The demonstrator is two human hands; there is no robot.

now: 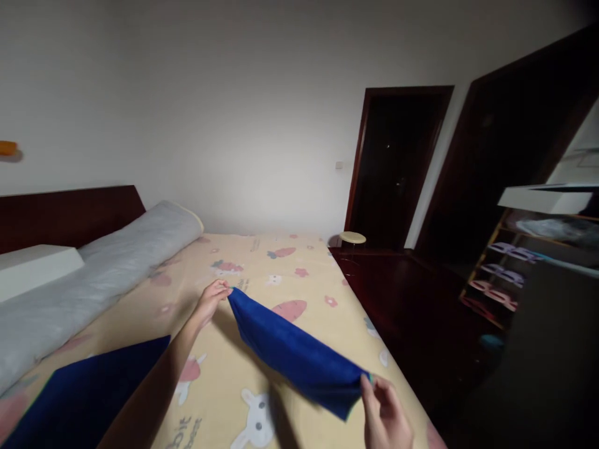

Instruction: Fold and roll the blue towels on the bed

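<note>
A blue cloth (292, 352) with a thin green edge is stretched between my two hands above the bed. My left hand (213, 302) pinches its far left corner. At the lower right, my right hand (384, 408) pinches another corner between thumb and fingers. The cloth slants down toward the right and sags along its lower side, casting a shadow on the sheet. A second blue cloth (88, 390) lies flat on the bed at the lower left, partly hidden by my left forearm.
The bed has a yellow sheet (299, 249) printed with rabbits and carrots. A grey rolled bedding piece (126, 255) and a white box (40, 268) lie by the dark headboard (70, 212). A round stool (353, 237) and a shoe rack (496, 274) stand to the right.
</note>
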